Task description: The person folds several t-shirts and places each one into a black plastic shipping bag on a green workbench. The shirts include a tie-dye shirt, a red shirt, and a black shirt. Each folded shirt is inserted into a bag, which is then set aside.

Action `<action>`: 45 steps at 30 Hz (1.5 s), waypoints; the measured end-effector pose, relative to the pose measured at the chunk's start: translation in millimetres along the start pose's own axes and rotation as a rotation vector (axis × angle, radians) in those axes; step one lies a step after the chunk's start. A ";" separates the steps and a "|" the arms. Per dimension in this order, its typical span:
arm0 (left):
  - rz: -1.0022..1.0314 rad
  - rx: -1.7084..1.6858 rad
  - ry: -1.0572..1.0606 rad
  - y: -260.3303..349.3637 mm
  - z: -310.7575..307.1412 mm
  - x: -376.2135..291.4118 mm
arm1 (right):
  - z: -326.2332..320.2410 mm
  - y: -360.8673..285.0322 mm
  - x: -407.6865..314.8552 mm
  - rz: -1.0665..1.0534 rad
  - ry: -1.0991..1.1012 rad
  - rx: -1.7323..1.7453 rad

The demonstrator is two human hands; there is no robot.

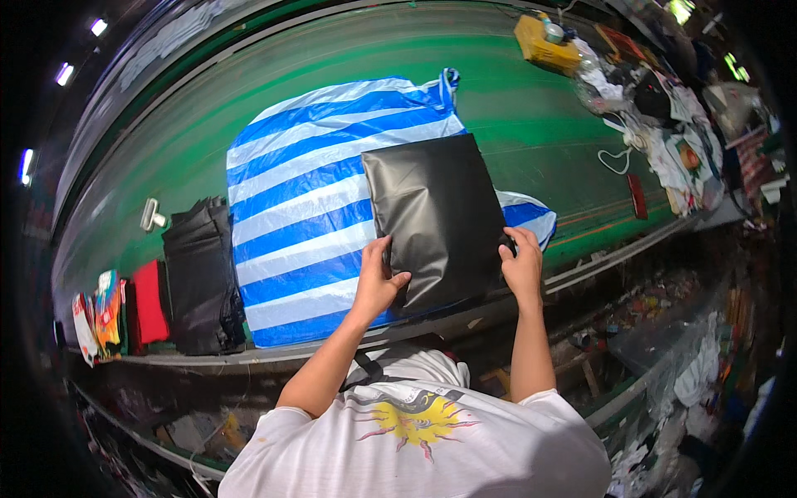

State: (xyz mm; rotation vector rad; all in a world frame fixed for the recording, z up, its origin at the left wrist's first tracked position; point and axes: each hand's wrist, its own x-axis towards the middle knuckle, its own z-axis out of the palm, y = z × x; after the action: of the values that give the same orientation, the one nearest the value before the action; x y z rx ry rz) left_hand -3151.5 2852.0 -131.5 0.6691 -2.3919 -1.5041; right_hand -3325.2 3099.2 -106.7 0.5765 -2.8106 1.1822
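Note:
A black plastic sheet or bag point(445, 211) lies over the right part of a blue-and-white striped plastic bag point(305, 187) on a green table. My left hand point(380, 280) pinches the black plastic's lower left edge, with the thumb resting on top. At its right edge, my right hand point(522, 255) grips the border between thumb and fingers. The striped bag lies flat, with a twisted corner at its upper right; another striped part shows beyond the black plastic, near my right hand.
Left of the striped bag are stacked black plastic bags point(200, 274), red folded material point(151, 302) and a white plastic handle-like object point(151, 215). A yellow block point(545, 46), a dark red bar point(637, 196) and heaped cloths point(688, 162) lie at right. The table's metal edge point(280, 356) runs before me.

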 end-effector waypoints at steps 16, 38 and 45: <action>-0.214 -0.163 0.117 -33.9 -103.7 -146.3 | 106.1 -186.1 -120.8 -0.661 -0.368 0.329; 0.126 0.879 0.450 -221.8 -367.1 -268.1 | 265.6 -368.4 -290.8 -0.716 -0.902 0.304; 0.217 0.770 0.481 -198.6 -389.2 -250.9 | 280.2 -358.1 -251.4 -0.535 -0.900 0.290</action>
State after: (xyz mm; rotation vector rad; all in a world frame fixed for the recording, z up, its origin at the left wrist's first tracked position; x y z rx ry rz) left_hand -2716.7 2597.5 -126.8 0.7629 -2.4802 -0.2435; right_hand -2935.8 2755.3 -105.3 2.1835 -2.6886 1.4407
